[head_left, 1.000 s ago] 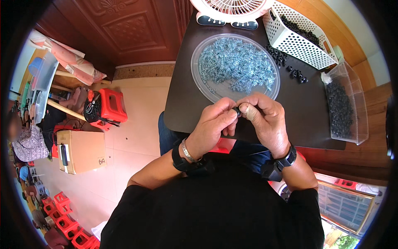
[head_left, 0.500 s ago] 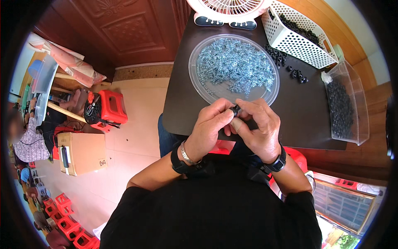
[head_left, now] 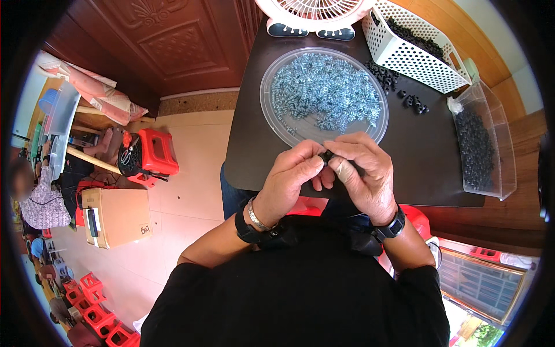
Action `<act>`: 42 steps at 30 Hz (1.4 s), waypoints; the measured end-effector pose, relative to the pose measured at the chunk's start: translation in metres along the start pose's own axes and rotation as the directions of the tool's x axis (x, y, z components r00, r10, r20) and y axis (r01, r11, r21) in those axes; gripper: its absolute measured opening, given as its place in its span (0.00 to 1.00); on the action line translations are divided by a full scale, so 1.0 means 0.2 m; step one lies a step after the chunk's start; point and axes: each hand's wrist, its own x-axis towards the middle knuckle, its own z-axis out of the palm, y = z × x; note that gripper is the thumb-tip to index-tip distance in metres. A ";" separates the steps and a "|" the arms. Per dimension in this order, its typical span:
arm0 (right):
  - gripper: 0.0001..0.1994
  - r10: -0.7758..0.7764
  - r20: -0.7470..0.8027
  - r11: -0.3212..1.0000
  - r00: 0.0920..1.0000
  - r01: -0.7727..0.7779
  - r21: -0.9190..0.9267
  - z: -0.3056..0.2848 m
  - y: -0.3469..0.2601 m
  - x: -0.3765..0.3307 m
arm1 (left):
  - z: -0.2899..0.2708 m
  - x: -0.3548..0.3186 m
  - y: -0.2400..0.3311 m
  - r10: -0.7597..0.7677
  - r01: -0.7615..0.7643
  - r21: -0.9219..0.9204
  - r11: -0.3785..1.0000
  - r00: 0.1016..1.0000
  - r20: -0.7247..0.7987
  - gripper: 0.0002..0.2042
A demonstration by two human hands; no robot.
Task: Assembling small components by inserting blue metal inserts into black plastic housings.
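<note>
Both hands meet fingertip to fingertip over the near edge of the dark table [head_left: 428,156]: the left hand [head_left: 289,179] and right hand [head_left: 364,173] pinch one small black part [head_left: 327,155] between them (mostly hidden by fingers). Just beyond the hands lies a clear round tray [head_left: 277,124] of silvery screws [head_left: 326,89]; farther right, a clear bin [head_left: 491,144] of black parts.

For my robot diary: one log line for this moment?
left hand: pinching small black part | right hand: pinching same part | round tray of screws: behind hands
</note>
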 end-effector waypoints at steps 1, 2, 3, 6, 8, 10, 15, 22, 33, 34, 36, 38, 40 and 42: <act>0.09 0.062 0.001 0.993 0.998 -0.062 0.099 0.00 0.02 -0.01 | 0.00 0.00 0.00 -0.002 0.002 -0.001 1.000 1.000 -0.001 0.16; 0.09 0.065 0.002 0.993 0.998 -0.065 0.100 0.01 0.03 -0.01 | 0.00 0.00 0.00 -0.014 0.014 0.010 1.000 1.000 0.008 0.16; 0.09 0.097 -0.003 0.977 0.995 -0.095 0.190 0.01 0.04 -0.01 | -0.01 0.00 0.00 -0.023 0.023 0.021 1.000 1.000 0.019 0.16; 0.08 0.096 -0.003 0.963 0.995 -0.092 0.254 0.01 0.04 -0.01 | -0.01 0.01 0.01 -0.038 0.038 -0.002 0.999 0.998 0.050 0.16; 0.08 0.063 0.001 0.971 0.998 -0.062 0.230 0.01 0.05 0.00 | -0.02 0.01 0.01 -0.048 0.048 -0.012 0.999 0.997 0.055 0.16; 0.08 -0.006 0.023 0.991 1.000 0.003 0.134 0.01 0.05 0.01 | -0.03 0.00 0.00 -0.056 0.058 -0.022 0.998 0.997 0.060 0.16; 0.16 -0.157 0.001 0.963 0.988 0.154 -0.223 0.04 -0.02 0.02 | 0.01 0.01 -0.01 -0.003 -0.004 -0.112 0.994 0.998 -0.064 0.13; 0.22 -0.252 -0.009 0.898 0.968 0.231 -0.374 0.05 0.02 0.01 | 0.03 0.00 0.00 -0.014 0.012 -0.031 0.999 0.998 -0.060 0.14; 0.20 -0.297 -0.004 0.872 0.955 0.269 -0.408 0.04 0.01 0.01 | 0.06 -0.01 0.00 0.048 -0.034 0.125 0.992 0.993 -0.111 0.16; 0.20 -0.328 0.017 0.846 0.944 0.302 -0.440 0.04 0.01 0.02 | 0.06 -0.01 0.00 0.046 -0.032 0.124 0.992 0.993 -0.110 0.16; 0.20 -0.357 0.040 0.818 0.933 0.333 -0.470 0.04 0.01 0.02 | 0.06 -0.01 0.00 0.034 -0.022 0.117 0.993 0.994 -0.105 0.16; 0.20 -0.368 0.061 0.810 0.928 0.352 -0.469 0.05 0.01 0.02 | 0.07 -0.01 0.00 0.036 -0.029 0.057 0.998 0.993 -0.115 0.15; 0.20 -0.384 0.066 0.801 0.921 0.368 -0.473 0.06 0.01 0.03 | 0.06 -0.01 0.00 0.044 -0.044 -0.002 0.999 0.992 -0.122 0.15; 0.20 -0.400 0.073 0.792 0.913 0.385 -0.475 0.06 0.01 0.03 | 0.04 -0.02 -0.01 0.061 -0.064 -0.043 0.997 0.995 -0.082 0.14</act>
